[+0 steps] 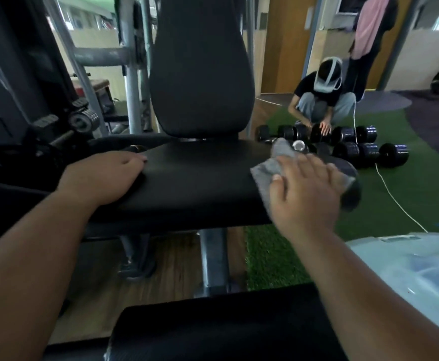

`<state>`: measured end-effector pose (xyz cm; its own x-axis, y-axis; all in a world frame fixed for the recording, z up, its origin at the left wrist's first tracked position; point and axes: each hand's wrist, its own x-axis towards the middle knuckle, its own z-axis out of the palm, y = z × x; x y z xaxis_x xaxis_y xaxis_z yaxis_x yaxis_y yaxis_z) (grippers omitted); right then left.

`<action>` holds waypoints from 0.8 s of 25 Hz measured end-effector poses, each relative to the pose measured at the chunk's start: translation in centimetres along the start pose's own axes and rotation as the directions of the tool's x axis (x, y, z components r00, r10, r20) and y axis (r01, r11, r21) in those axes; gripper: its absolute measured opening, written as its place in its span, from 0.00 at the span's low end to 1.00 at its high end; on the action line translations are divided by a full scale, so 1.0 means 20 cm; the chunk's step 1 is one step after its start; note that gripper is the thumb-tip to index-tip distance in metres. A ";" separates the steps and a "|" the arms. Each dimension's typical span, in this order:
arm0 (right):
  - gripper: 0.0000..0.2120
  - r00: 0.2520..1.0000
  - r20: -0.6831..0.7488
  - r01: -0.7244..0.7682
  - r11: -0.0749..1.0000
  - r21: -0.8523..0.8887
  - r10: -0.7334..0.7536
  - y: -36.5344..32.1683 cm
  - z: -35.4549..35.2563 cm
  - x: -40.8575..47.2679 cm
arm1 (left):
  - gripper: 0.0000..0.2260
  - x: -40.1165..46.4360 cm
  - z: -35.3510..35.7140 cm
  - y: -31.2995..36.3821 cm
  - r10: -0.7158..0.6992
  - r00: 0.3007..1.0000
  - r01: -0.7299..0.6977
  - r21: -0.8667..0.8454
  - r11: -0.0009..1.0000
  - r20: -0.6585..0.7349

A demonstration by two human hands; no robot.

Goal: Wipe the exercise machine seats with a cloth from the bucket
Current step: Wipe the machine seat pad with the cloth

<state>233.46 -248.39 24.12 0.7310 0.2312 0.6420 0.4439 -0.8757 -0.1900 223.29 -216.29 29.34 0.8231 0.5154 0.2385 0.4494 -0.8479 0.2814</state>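
Note:
A black padded machine seat spans the middle of the view, with its upright black backrest behind it. My right hand lies flat with spread fingers on a grey cloth, pressing it onto the seat's right end. My left hand rests on the seat's left end, fingers together along the edge. A pale translucent bucket stands at the lower right beside my right forearm.
A second black pad lies close below me. Steel frame posts and a weight stack stand at the left. A crouching person handles several black dumbbells on green turf at the right. A white cord runs across the turf.

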 end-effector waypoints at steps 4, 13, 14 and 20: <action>0.23 0.960 0.004 0.280 0.958 0.061 -0.281 -0.53 0.07 -0.07 | 0.30 -0.02 -0.04 0.01 0.011 1.000 -0.011 0.033 0.999 -0.004; 0.26 0.994 -0.028 0.109 0.994 -0.003 -0.109 -0.10 0.07 -0.10 | 0.21 -0.04 -0.05 0.03 0.005 1.000 -0.006 0.106 0.994 0.006; 0.26 0.996 -0.019 0.084 0.996 0.003 -0.084 -0.19 0.08 -0.11 | 0.20 -0.03 -0.05 0.03 -0.006 1.000 0.005 0.091 0.996 0.008; 0.27 0.844 0.111 0.517 0.851 0.096 -0.525 -0.80 0.10 -0.21 | 0.21 -0.03 -0.08 0.00 0.117 0.992 -0.113 -0.083 0.990 0.047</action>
<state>224.28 -234.63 22.99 0.4411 0.7021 0.5591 0.8053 -0.5846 0.0987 222.27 -216.31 30.67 0.8853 0.4064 0.2259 0.3233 -0.8872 0.3290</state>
